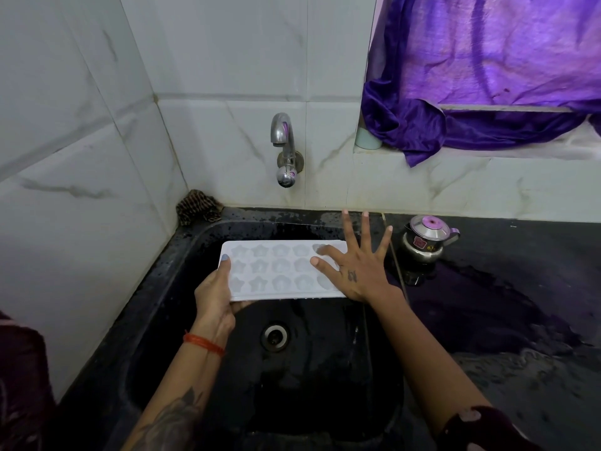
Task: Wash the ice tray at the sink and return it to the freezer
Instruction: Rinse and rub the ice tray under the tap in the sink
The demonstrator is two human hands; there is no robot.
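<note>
A: How should this wash go?
B: Keep the tray [279, 271] level over the sink [182, 255], tap [283, 138] at 12 o'clock, and rub each mould.
A: And the grip?
B: Left hand [216, 297] clasps the tray's 9 o'clock end; right hand [354, 262] lies spread, fingers straight, on its 3 o'clock end.

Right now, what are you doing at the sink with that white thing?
A person holds a white ice tray over the black sink. The left hand grips its left end, thumb on top. The right hand lies spread flat on its right end. The tap above shows no running water.
</note>
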